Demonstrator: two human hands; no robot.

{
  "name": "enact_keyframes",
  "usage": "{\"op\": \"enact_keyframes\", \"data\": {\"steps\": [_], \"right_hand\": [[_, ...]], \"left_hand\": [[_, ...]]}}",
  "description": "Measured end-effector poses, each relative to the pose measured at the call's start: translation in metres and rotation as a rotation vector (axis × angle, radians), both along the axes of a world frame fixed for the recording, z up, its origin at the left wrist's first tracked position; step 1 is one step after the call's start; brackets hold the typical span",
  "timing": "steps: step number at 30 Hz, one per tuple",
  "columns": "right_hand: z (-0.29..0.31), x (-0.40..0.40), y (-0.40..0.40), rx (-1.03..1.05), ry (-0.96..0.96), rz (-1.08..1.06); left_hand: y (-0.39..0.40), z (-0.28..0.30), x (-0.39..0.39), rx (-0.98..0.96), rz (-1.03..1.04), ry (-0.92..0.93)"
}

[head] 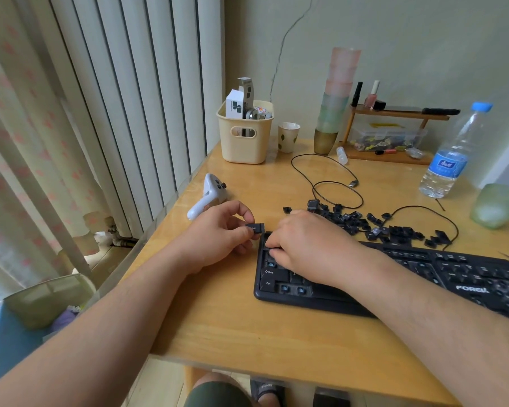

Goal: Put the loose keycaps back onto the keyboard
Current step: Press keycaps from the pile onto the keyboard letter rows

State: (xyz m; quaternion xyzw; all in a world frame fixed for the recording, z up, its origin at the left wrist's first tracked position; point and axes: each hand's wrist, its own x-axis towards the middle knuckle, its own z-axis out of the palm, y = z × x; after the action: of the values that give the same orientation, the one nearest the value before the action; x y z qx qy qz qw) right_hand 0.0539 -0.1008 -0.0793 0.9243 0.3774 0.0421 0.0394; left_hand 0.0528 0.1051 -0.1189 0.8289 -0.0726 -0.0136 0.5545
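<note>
On the desk, the keyboard lies under the right hand, whose curled fingers press its upper-left corner. The left hand pinches a keycap beside that corner. Loose keycaps lie scattered behind the keyboard.

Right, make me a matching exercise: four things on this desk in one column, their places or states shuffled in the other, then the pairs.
Things:
1. left hand
2. right hand
3. water bottle
4. cream basket

Places or states:
A. standing at the desk's far right
B. pinching a long black keycap
C. fingers down on the keyboard at its left end
D. by the curtain, holding small boxes

Pairs: 1-B, 2-C, 3-A, 4-D
</note>
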Motion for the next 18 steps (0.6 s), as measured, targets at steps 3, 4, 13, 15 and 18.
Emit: {"op": "enact_keyframes", "data": {"steps": [3, 4, 13, 15, 18], "right_hand": [[0.002, -0.0024, -0.0016, 0.109, 0.048, -0.025], [0.0018, -0.0026, -0.0023, 0.14, 0.066, -0.032], [0.0013, 0.0, -0.0033, 0.209, 0.193, -0.123], [0.0007, -0.0001, -0.0034, 0.227, 0.216, -0.135], [-0.0018, -0.0015, -0.0028, 0.273, 0.219, -0.163]], "left_hand": [[0.0006, -0.0005, 0.0007, 0.013, -0.001, 0.0], [0.0008, -0.0008, 0.0009, 0.012, -0.002, 0.0], [-0.0004, 0.0001, 0.0007, 0.02, -0.009, -0.001], [-0.0008, 0.0008, -0.0003, 0.021, -0.007, -0.001], [-0.0014, 0.0016, -0.0005, 0.022, -0.005, 0.005]]}}
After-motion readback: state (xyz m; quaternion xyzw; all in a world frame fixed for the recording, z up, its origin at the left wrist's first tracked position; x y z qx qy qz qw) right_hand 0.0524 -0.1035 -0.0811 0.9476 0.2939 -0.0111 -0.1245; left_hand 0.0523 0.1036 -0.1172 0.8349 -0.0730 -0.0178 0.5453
